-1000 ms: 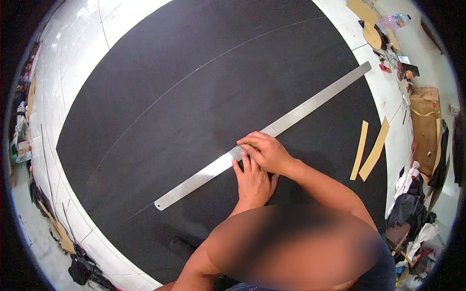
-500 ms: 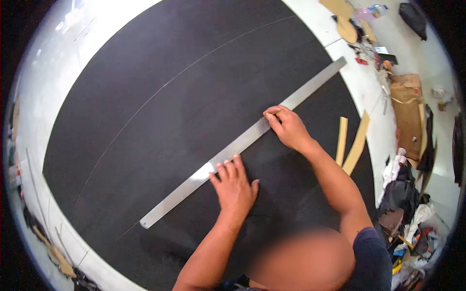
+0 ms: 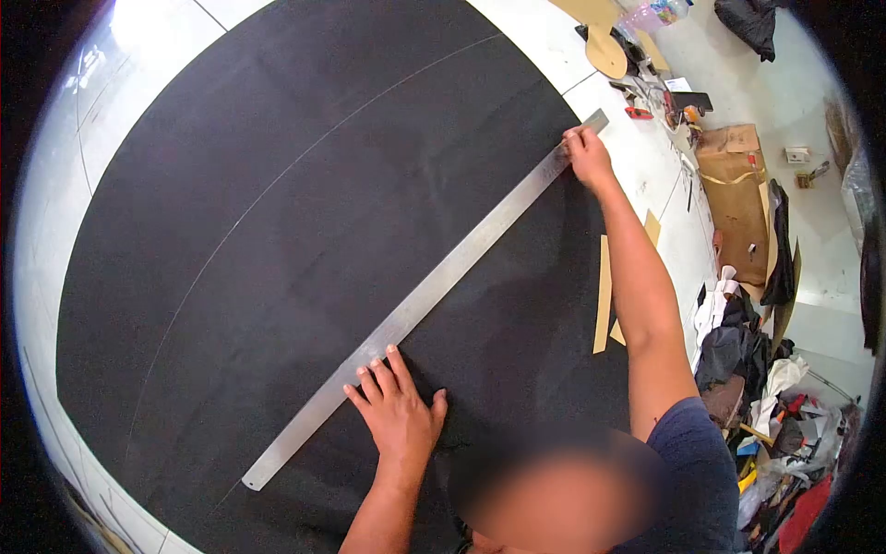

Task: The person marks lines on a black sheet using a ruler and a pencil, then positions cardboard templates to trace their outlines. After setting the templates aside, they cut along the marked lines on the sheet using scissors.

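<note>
A long metal ruler (image 3: 434, 291) lies diagonally across a large black sheet (image 3: 277, 231) spread on a white table. My left hand (image 3: 397, 411) lies flat with its fingers spread, the fingertips pressing on the ruler's lower part. My right hand (image 3: 586, 152) is stretched out to the ruler's far upper end, fingers closed around a small marking tool that is mostly hidden, its tip at the ruler's edge. A thin pale line (image 3: 305, 157) curves across the sheet above the ruler.
Two tan strips (image 3: 604, 295) lie at the sheet's right edge. A cardboard box (image 3: 734, 180), tools, a plastic bottle (image 3: 651, 14) and tan cut-outs sit at the upper right. Piled clothes and bags (image 3: 748, 369) crowd the right side.
My right hand has slid along the ruler from its middle to the far upper end. My left hand has shifted down toward the ruler's lower part, still pressing on it.
</note>
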The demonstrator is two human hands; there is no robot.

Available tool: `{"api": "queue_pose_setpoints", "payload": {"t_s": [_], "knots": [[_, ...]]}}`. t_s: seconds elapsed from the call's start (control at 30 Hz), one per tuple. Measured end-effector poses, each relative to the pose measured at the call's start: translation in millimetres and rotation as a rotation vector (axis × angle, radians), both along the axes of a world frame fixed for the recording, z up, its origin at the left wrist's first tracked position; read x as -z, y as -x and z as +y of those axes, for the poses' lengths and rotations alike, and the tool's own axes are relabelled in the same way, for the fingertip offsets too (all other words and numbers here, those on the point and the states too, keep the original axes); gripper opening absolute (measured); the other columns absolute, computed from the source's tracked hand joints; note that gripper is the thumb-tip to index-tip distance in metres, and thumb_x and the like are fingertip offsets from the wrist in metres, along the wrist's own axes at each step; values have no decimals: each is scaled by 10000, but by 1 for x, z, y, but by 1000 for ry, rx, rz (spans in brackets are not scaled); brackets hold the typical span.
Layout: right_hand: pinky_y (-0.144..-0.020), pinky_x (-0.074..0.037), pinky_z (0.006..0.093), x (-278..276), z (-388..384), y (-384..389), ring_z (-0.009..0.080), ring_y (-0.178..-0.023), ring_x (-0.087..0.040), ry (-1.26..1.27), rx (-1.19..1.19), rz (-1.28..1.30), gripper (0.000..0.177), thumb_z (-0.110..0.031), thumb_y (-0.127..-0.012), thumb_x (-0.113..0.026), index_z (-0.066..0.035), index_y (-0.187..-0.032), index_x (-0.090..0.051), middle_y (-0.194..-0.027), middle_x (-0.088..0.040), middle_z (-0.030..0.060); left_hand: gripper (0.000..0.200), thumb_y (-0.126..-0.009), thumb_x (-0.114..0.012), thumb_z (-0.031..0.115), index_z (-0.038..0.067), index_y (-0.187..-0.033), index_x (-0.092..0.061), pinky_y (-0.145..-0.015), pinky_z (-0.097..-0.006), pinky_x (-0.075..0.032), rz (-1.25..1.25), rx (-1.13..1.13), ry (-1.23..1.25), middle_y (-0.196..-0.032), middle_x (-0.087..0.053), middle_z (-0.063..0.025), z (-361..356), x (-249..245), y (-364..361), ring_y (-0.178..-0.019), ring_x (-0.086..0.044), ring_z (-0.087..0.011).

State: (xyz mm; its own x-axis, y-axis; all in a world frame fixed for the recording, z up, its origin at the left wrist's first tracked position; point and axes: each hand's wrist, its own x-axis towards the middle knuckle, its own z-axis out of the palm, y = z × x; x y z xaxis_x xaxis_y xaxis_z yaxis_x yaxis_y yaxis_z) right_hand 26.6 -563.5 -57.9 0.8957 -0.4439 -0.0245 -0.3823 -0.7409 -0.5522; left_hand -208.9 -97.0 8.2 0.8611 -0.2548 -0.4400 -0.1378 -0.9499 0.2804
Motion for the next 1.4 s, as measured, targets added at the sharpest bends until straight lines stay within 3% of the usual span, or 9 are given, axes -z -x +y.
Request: {"api": "queue_pose_setpoints", "payload": {"t_s": [0.13,0.27,0.47,0.73,0.87,1.03,1.17,1.27,1.4], "knots": [[-820,-524,410,1,-35,-24,298,-891,-702,105,127,8,338,-335,-1014,-531,-30,-1097,-650,-945,-734,143,1047,-779,-775,516,-35,-1533,-301,-1135,-664,-253,22,-5,-9,-1426,-436,-294,-2,-2,-3,-1362,-387,-485],[-644,-543,344,-11,-34,-39,186,-605,-691,36,269,-13,271,-281,-1041,-497,-58,-1098,-640,-751,-697,69,1055,-771,-779,519,-34,-1534,-303,-1138,-664,-246,16,-8,-14,-1424,-434,-299,-2,-1,-2,-1363,-387,-486],[-793,-543,419,-11,-23,-40,297,-814,-722,164,330,8,306,-267,-1040,-470,-27,-1064,-659,-862,-725,127,1051,-771,-773,526,-30,-1532,-309,-1143,-665,-234,38,-9,-22,-1423,-442,-312,-2,-1,-2,-1362,-391,-494],[-852,-491,533,-17,74,20,446,-970,-635,497,-93,-114,302,-274,-1039,-466,-31,-1047,-644,-1034,-671,225,1038,-773,-763,542,-30,-1525,-333,-1149,-669,-218,38,-24,-20,-1418,-448,-308,-3,0,-2,-1363,-387,-499],[-588,-447,455,-43,202,86,295,-755,-617,565,-577,-188,91,-127,-914,-525,-101,-891,-610,-825,-603,88,1049,-769,-766,546,-27,-1528,-326,-1151,-667,-219,46,-33,-29,-1427,-441,-304,-4,1,-1,-1367,-382,-498],[-849,-471,411,-47,306,154,271,-985,-663,-97,-847,-84,196,-150,-938,-612,-63,-1095,-689,-1068,-700,99,1061,-767,-764,564,-20,-1531,-314,-1154,-649,-227,-3,-21,-14,-1418,-445,-284,-3,3,1,-1354,-392,-477],[-834,-477,438,-34,278,147,316,-962,-660,-236,-623,-318,238,-175,-1009,-516,-65,-1169,-653,-1019,-700,109,1036,-775,-762,552,-14,-1525,-327,-1151,-649,-231,-37,-33,-2,-1405,-453,-273,-1,6,6,-1350,-394,-468],[-882,-488,466,-41,221,121,371,-991,-651,-66,-271,-167,200,-150,-1027,-484,-47,-1116,-630,-1021,-694,151,1007,-790,-753,543,-5,-1524,-335,-1150,-651,-231,-71,-73,21,-1409,-448,-272,-3,7,6,-1351,-392,-466],[-1048,-397,514,1,154,104,392,-1277,-531,377,-258,-273,263,-236,-1021,-534,-47,-1193,-595,-1325,-603,193,951,-840,-724,511,0,-1536,-326,-1161,-650,-214,-87,-85,57,-1420,-434,-279,1,11,13,-1375,-360,-465]]}}
